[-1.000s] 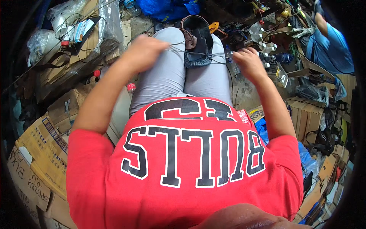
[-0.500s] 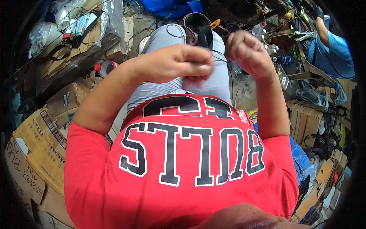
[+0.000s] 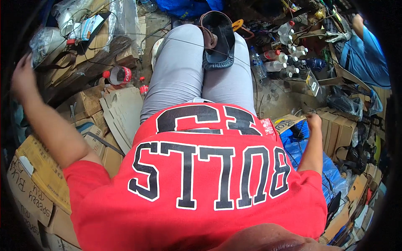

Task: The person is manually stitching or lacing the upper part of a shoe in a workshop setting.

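My left hand point(image 3: 23, 78) is stretched far out to the left, beside clear plastic wrapping, and its fingers are smeared by motion. Out to the right, low over blue plastic, my right hand point(image 3: 313, 120) is closed in a fist; what it grips, if anything, is too small to make out. Between my knees stands what looks like a black and brown shoe point(image 3: 222, 35), its dark inside facing up. Neither hand touches it. A thin dark thread point(image 3: 184, 42) crosses my left knee to the shoe; its ends cannot be followed.
Several plastic bottles point(image 3: 275, 66) stand right of my legs, and a red-capped bottle point(image 3: 121, 75) lies left. Cardboard boxes point(image 3: 46, 167) fill the left side. Blue plastic sheeting point(image 3: 310, 154) lies at my right. Another person's blue sleeve point(image 3: 368, 58) shows at the far right.
Both hands have swung apart from in front of the shoe, the left far out to the left, the right outward and nearer my body. The shoe stays between my knees, now in fuller view.
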Demonstrator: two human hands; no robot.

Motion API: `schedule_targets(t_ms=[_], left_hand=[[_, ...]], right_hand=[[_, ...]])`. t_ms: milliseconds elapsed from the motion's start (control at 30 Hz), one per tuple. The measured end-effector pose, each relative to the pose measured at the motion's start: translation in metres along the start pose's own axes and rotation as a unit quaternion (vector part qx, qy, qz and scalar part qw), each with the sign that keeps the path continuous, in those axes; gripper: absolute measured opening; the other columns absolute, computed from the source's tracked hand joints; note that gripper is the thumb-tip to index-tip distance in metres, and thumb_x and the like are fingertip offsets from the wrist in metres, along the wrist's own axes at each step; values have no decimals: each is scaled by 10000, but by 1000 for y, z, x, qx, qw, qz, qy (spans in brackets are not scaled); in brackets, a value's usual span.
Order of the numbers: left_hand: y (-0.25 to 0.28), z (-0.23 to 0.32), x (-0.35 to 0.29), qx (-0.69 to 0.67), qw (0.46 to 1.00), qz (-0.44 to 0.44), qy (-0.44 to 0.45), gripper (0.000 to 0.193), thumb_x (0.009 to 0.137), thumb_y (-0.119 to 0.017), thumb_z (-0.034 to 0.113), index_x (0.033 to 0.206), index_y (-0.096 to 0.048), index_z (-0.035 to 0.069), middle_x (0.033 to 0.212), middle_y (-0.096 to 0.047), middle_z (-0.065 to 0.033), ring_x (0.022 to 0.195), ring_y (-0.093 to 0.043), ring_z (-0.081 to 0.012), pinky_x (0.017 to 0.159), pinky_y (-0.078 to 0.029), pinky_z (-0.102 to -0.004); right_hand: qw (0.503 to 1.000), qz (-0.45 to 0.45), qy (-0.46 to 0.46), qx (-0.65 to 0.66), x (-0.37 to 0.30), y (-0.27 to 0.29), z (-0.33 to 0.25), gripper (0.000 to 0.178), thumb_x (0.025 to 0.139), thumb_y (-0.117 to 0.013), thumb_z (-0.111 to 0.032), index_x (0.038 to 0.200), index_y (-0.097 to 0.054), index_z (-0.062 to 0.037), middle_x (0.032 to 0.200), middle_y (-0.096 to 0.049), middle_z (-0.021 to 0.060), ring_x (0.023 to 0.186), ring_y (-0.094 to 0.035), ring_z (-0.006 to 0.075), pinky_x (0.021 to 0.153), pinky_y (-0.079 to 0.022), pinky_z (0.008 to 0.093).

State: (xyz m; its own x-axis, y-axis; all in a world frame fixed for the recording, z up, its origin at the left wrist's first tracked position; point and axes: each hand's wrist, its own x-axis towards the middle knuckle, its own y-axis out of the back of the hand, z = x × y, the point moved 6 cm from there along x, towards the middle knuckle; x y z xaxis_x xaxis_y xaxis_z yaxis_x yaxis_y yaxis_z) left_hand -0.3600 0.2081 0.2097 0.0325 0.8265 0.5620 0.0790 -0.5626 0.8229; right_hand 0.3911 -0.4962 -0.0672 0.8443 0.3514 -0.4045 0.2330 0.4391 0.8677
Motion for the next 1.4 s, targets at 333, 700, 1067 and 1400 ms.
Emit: schedule_targets(t_ms=[333, 700, 1067, 1400], left_hand=[[15, 381, -266, -549, 604, -323, -479, 264, 750, -707, 159, 1002, -662, 95, 1080, -601, -85, 996, -575, -269, 835, -462, -342], [-14, 418, -282, -503, 517, -501, -478, 189, 758, -710, 196, 880, -688, 53, 895, -595, -60, 876, -572, -192, 790, -442, -309], [-7, 413, -285, -486, 453, -540, -516, 275, 799, -646, 113, 1072, -679, 109, 805, -543, -42, 814, -519, -169, 780, -413, -274], [-7, 414, -290, -427, 466, -552, -544, 288, 783, -639, 78, 1066, -682, 117, 808, -516, -56, 824, -507, -180, 768, -400, -288]], right_hand=[[751, 11, 461, 474, -93, 184, -374, 142, 763, -680, -38, 904, -687, -45, 886, -646, 46, 853, -584, 114, 759, -463, 253], [742, -47, 502, 442, -92, 173, -400, 143, 762, -672, 9, 868, -699, -83, 864, -550, -6, 787, -535, 83, 711, -446, 223], [728, 40, 508, 458, -124, 164, -392, 229, 750, -631, 35, 926, -698, -96, 832, -590, 33, 741, -561, 120, 694, -464, 247], [780, 230, 576, 78, -170, 200, -406, 254, 736, -548, -2, 920, -683, -114, 849, -581, 121, 765, -580, 315, 684, -472, 396]])
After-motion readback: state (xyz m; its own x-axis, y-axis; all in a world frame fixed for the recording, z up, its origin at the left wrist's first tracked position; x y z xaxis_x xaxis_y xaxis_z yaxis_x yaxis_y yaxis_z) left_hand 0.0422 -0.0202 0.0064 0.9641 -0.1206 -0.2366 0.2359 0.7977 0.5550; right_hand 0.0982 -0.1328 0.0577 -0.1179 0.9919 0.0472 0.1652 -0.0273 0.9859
